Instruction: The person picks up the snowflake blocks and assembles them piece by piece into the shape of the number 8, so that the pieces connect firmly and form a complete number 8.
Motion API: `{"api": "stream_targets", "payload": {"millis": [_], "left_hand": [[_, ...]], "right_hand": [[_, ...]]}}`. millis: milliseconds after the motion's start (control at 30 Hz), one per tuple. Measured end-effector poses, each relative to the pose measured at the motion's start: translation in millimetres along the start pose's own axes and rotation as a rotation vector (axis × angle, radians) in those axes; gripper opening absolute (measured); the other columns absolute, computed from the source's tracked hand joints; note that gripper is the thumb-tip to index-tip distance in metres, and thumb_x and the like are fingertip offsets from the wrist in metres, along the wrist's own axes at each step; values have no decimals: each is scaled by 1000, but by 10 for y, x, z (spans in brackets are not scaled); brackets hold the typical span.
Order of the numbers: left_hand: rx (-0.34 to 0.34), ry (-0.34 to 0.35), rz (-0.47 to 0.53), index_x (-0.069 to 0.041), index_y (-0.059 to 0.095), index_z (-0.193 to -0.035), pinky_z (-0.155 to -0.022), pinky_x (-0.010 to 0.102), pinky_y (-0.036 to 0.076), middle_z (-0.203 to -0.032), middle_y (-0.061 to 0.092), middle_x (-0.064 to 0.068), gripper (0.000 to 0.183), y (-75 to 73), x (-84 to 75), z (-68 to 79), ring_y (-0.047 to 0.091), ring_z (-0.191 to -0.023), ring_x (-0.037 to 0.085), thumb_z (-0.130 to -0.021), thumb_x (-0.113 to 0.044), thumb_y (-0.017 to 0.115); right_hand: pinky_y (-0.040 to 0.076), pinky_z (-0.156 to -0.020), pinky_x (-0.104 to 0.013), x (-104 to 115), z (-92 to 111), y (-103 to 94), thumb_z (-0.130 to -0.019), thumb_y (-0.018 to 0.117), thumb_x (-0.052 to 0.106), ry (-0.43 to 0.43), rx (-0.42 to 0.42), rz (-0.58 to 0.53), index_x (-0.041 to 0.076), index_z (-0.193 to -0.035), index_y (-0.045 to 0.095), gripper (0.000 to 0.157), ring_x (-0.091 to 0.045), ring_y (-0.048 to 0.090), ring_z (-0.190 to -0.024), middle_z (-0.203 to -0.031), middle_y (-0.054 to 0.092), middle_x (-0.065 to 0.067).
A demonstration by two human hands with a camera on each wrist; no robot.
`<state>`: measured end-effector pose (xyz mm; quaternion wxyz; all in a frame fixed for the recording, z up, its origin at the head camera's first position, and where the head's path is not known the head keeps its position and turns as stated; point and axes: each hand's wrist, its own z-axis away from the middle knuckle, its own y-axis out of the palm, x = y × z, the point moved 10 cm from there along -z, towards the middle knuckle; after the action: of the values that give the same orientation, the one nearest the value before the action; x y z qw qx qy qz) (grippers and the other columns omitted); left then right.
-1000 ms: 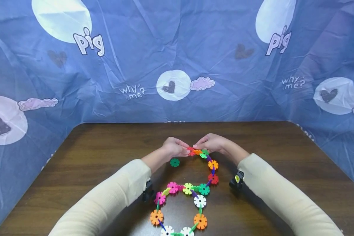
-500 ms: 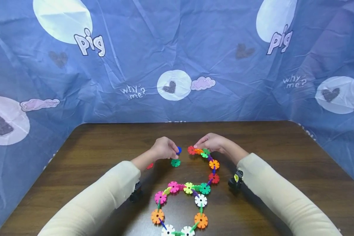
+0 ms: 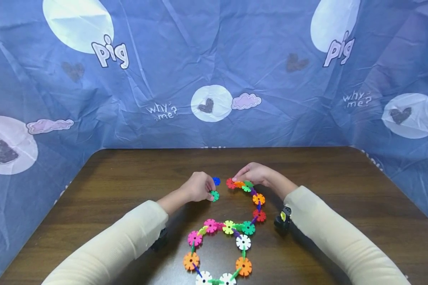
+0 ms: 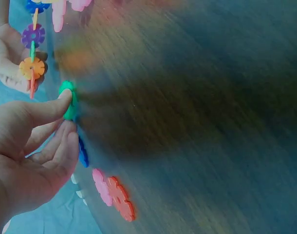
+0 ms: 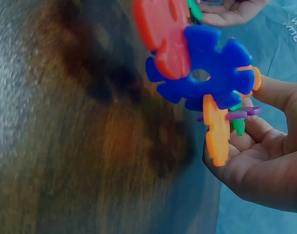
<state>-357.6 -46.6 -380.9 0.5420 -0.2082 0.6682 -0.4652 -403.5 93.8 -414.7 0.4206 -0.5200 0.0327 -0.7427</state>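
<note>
My left hand [image 3: 199, 187] pinches a green notched plastic disc [image 4: 68, 100] at its edge, thumb on the near face and fingers on the other side. Just beyond it a blue notched disc [image 3: 216, 181] lies on the table. My right hand [image 3: 257, 173] grips the far end of a chain of slotted-together discs, close to its red end disc [image 3: 230, 183] and an orange disc [image 4: 31, 68]. From there the chain curves down past another red disc [image 3: 259, 215] to a loop with white [image 3: 243, 242] and orange discs [image 3: 243, 266]. The loop's near end runs out of the head view.
A pink disc [image 4: 102, 187] and a red disc [image 4: 121, 199] lie together on the table in the left wrist view. The brown wooden table [image 3: 135, 166] ends at a blue printed cloth [image 3: 157, 71] behind.
My left hand has left the chain's red end disc, moved left past the blue disc, and now pinches the green disc. The right hand stays at the chain's end.
</note>
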Motion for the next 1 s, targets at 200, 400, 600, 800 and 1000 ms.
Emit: {"api": "stream_targets", "payload": {"millis": [200,400,600,800,1000], "left_hand": [[-54,1,12,-6,64,-75,-68,23,53,-73,69,5,24,-65,-4,-6,61,-69,10,-67,-8,87],[-109,-2,98,-4,71,-77,-65,21,54,-73,72,7,14,-113,-18,0,63,-67,9,-72,-7,83],[-160,12,153,-2,72,-78,-61,19,52,-73,73,8,9,-170,-76,-22,63,-63,9,-75,-5,80],[-155,23,137,-4,73,-77,-59,20,54,-73,73,8,8,-131,-139,-50,63,-61,9,-75,-6,81],[-186,68,80,-5,73,-73,-57,18,52,-70,73,6,8,-132,-221,-80,65,-61,9,-74,-6,81]], "right_hand": [[48,-84,-29,-14,-11,-17,-89,68,27,11,-30,11,3,-109,71,32,-15,56,-96,-112,69,-7],[51,-89,-33,-37,-25,11,-89,68,28,18,-31,13,3,-110,71,32,-16,58,-97,-115,68,-9],[52,-83,-29,-31,-18,10,-89,68,24,13,-34,-11,1,-110,70,32,-12,58,-89,-107,70,-5],[49,-72,-24,-67,-29,-3,-88,70,28,21,-48,-19,2,-107,72,32,-12,56,-81,-97,69,-1],[50,-73,-23,-72,-40,-7,-88,69,28,19,-66,-37,0,-108,71,34,-10,55,-79,-100,68,-1]]}}
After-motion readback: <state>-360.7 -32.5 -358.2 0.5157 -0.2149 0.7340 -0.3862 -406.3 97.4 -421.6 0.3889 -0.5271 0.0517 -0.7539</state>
